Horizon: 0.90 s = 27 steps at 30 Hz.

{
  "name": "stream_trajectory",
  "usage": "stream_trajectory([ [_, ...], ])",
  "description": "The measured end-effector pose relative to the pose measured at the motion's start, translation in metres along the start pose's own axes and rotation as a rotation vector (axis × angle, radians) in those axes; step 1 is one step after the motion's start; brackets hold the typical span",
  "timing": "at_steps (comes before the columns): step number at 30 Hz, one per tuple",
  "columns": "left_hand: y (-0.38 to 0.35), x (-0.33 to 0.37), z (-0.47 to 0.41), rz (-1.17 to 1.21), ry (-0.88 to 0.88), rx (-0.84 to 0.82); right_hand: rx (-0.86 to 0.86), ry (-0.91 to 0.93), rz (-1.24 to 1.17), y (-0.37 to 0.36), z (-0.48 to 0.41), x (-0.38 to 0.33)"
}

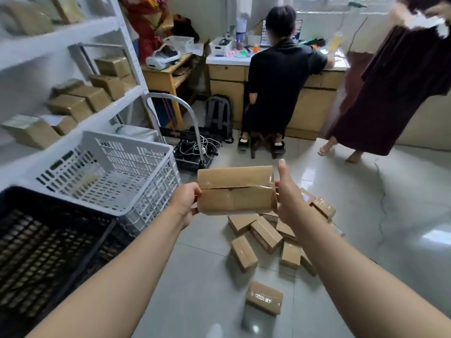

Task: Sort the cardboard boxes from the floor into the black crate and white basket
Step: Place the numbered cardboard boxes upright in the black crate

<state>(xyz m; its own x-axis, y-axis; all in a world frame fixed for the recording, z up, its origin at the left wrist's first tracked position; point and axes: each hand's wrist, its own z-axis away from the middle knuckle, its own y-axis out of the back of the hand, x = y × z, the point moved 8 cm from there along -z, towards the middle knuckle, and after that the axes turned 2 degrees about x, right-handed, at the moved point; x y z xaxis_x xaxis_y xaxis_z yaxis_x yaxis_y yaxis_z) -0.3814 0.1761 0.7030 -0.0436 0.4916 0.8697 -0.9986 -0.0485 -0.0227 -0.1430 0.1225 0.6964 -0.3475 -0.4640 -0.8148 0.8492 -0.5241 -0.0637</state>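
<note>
Head view: I grasp a taped cardboard box [236, 190] by its ends, left hand [186, 203] and right hand [288, 195], long axis level left-to-right, held above the floor pile [268, 236] beside the white basket [109, 172].

**Boxes, crate and basket**

A taped brown box [236, 190] is held level in the air between both hands, above the floor. A loose pile of small boxes [268, 236] lies on the tiles below; one box [264, 298] sits apart, nearer. The black crate [48, 252] adjoins the white basket [109, 174], left.
</note>
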Motion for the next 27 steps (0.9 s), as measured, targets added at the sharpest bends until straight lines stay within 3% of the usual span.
stream_trajectory([
  [12, 0.173, 0.008, 0.01, 0.399, -0.077, 0.417, -0.277, 0.095, 0.1, -0.187, 0.022, 0.012],
  [22, 0.322, 0.051, -0.06, 0.395, -0.159, 0.609, -0.394, 0.229, 0.215, -0.373, 0.015, 0.005],
  [27, 0.404, 0.059, -0.063, 0.396, -0.167, 0.765, -0.534, 0.255, 0.255, -0.474, 0.027, 0.021],
])
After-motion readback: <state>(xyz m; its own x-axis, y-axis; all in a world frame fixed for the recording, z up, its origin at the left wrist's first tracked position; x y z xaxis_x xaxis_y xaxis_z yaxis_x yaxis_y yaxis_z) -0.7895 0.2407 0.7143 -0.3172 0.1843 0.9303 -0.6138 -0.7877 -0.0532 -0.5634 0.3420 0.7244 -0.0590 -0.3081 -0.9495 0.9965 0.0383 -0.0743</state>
